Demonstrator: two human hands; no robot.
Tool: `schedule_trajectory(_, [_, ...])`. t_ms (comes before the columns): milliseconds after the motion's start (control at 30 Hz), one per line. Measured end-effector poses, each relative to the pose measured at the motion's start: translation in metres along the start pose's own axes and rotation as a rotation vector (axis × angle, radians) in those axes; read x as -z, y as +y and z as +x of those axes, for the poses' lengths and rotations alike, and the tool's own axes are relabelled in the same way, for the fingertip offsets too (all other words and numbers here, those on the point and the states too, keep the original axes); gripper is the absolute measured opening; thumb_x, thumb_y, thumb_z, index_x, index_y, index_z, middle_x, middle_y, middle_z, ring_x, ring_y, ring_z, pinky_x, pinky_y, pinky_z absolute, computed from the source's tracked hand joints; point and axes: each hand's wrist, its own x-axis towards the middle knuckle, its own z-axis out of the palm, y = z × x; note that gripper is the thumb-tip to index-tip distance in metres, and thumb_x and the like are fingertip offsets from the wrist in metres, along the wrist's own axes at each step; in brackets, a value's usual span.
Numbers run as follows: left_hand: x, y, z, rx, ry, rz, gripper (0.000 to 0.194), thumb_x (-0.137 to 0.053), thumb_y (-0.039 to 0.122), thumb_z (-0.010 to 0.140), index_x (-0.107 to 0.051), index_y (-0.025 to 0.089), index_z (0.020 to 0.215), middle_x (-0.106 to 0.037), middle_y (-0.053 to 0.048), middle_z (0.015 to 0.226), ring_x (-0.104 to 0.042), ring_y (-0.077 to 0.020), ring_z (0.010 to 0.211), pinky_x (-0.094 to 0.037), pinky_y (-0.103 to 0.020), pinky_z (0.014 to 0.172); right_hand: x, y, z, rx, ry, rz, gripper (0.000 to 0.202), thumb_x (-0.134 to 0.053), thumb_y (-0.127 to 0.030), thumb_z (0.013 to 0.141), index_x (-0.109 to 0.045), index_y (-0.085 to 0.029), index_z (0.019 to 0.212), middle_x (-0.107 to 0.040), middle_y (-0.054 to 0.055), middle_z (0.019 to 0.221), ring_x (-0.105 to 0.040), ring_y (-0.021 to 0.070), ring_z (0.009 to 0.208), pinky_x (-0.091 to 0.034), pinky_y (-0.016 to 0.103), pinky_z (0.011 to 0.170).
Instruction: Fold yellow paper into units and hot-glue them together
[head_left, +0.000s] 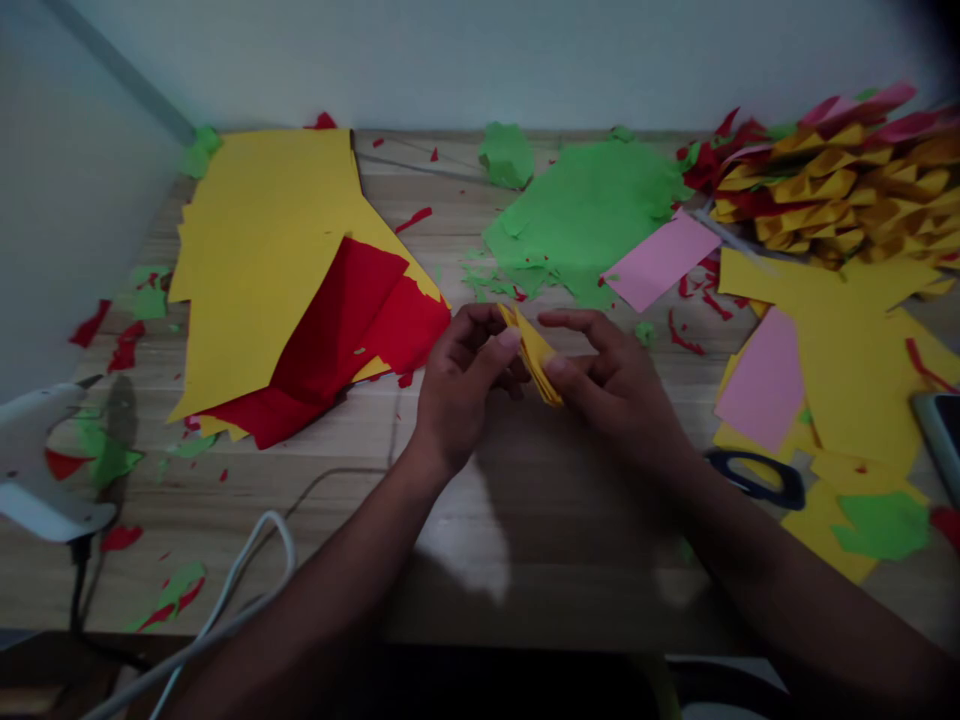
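Between my two hands is a small folded piece of yellow paper (534, 352), made of several layers. My left hand (469, 375) pinches its upper left end between thumb and fingers. At the lower right end, the thumb of my right hand (611, 375) presses against the paper, with the index finger lifted away from it. The folded paper is held above the wooden table (360, 540), tilted down to the right. Just left of my left hand lies a torn sheet of red paper (337, 330), over large yellow sheets (255, 230).
A white hot glue gun (45, 465) stands at the left, near a white cable (240, 590). Green paper (592, 215) and pink strips (664, 258) lie behind my hands. Folded yellow pieces (840, 195) pile up at the back right. Scissors with dark handles (757, 478) lie by my right forearm.
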Motion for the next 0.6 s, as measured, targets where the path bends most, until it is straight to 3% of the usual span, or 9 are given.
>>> schedule_trajectory(200, [0.0030, -0.0050, 0.0023, -0.071, 0.018, -0.030, 0.010, -0.064, 0.029, 0.086, -0.062, 0.024, 0.095, -0.061, 0.003, 0.087, -0.058, -0.0084, 0.070, -0.048, -0.018, 0.060, -0.0030, 0.0000, -0.0024, 0.039, -0.073, -0.030, 0.040, -0.065, -0.039, 0.089, -0.055, -0.023, 0.125, -0.055, -0.007, 0.055, -0.048, 0.0107, 0.045, -0.033, 0.023, 0.043])
schedule_trajectory(367, [0.0028, -0.0071, 0.0031, -0.067, 0.046, 0.131, 0.027, -0.071, 0.028, 0.078, -0.060, 0.024, 0.102, -0.062, 0.002, 0.083, -0.056, -0.0101, 0.063, -0.045, -0.021, 0.056, -0.0025, 0.0022, -0.0051, 0.171, -0.105, -0.007, 0.036, -0.064, -0.034, 0.093, -0.057, -0.025, 0.128, -0.060, -0.006, 0.063, -0.055, 0.0113, 0.052, -0.040, 0.023, 0.048])
schedule_trajectory(467, [0.0013, -0.0071, 0.0018, -0.054, 0.031, 0.192, 0.030, -0.077, 0.032, 0.075, -0.063, 0.023, 0.100, -0.061, 0.002, 0.077, -0.057, -0.0115, 0.063, -0.047, -0.023, 0.058, -0.0020, -0.0005, -0.0073, 0.231, -0.055, 0.022, 0.021, -0.057, -0.041, 0.097, -0.066, -0.022, 0.102, -0.061, -0.002, 0.068, -0.054, 0.0111, 0.055, -0.042, 0.025, 0.050])
schedule_trajectory(533, [0.0010, -0.0071, 0.0019, -0.065, 0.075, 0.191, 0.030, -0.079, 0.034, 0.074, -0.065, 0.022, 0.097, -0.064, 0.001, 0.079, -0.061, -0.0132, 0.069, -0.050, -0.024, 0.062, -0.0014, -0.0041, -0.0075, 0.240, 0.027, -0.010, 0.035, -0.052, -0.046, 0.099, -0.064, -0.021, 0.077, -0.057, -0.001, 0.064, -0.050, 0.0109, 0.054, -0.039, 0.025, 0.050])
schedule_trajectory(600, [0.0017, -0.0074, 0.0031, -0.075, 0.122, 0.145, 0.030, -0.080, 0.034, 0.073, -0.066, 0.022, 0.097, -0.067, 0.000, 0.084, -0.064, -0.0146, 0.075, -0.054, -0.026, 0.067, -0.0007, -0.0073, -0.0064, 0.206, 0.084, -0.015, 0.040, -0.059, -0.048, 0.094, -0.058, -0.021, 0.065, -0.052, -0.002, 0.059, -0.046, 0.0103, 0.052, -0.037, 0.025, 0.048])
